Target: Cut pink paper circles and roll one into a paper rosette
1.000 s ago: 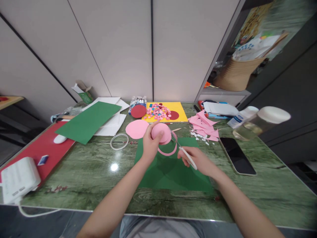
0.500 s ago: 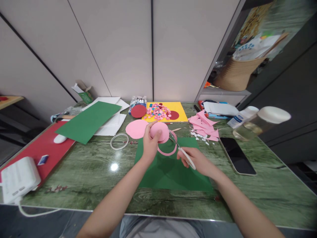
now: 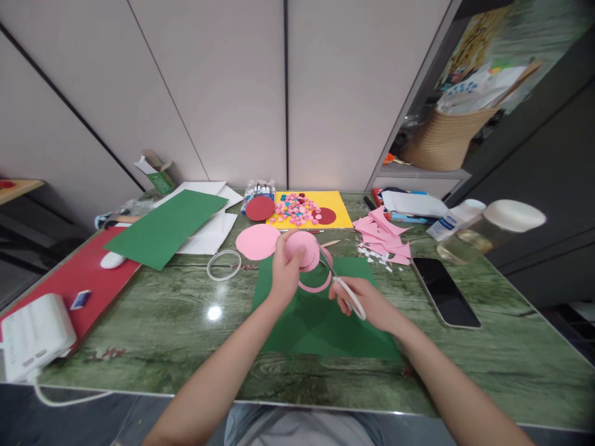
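Pinched in my left hand (image 3: 284, 272) is a pink paper circle (image 3: 307, 244), held above a green sheet (image 3: 325, 322). A narrow pink paper strip (image 3: 320, 287) curls down from the circle's edge in a loop. My right hand (image 3: 360, 298) is closed round the white handles of a pair of scissors (image 3: 349, 296). The scissor blades meet the right side of the pink circle, where the strip joins it. A larger pink oval (image 3: 255, 241) lies just left of my left hand.
Behind my hands, pink pompoms (image 3: 295, 210) and a red circle lie on a yellow sheet (image 3: 341, 201). Pink scraps (image 3: 379, 235) and a phone (image 3: 446, 291) are at right. A tape ring (image 3: 224, 279), green sheet (image 3: 174, 223) and white power bank (image 3: 39, 334) are at left.
My left hand and the pink circle have shifted slightly right and down. The scissors moved a little left, and the circle has turned slightly against the blades.
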The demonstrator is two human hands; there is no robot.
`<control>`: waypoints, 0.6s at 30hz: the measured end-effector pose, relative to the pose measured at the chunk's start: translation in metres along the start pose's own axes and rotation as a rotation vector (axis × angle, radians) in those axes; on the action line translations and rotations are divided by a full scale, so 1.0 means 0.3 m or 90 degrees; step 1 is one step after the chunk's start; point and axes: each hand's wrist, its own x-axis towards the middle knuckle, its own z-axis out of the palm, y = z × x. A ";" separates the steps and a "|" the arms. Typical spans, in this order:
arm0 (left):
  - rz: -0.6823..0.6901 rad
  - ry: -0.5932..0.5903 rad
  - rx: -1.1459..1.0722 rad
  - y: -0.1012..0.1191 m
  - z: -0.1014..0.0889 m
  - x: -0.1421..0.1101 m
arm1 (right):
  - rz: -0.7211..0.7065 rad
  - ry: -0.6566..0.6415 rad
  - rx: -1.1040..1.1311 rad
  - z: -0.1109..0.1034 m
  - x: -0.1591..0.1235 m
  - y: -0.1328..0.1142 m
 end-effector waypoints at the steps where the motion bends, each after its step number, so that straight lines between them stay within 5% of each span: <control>1: -0.001 0.002 0.002 -0.002 0.001 0.000 | 0.000 0.001 0.000 0.001 0.001 0.000; 18: 0.011 0.021 0.015 -0.006 0.001 0.002 | 0.001 0.000 -0.004 0.007 0.000 -0.005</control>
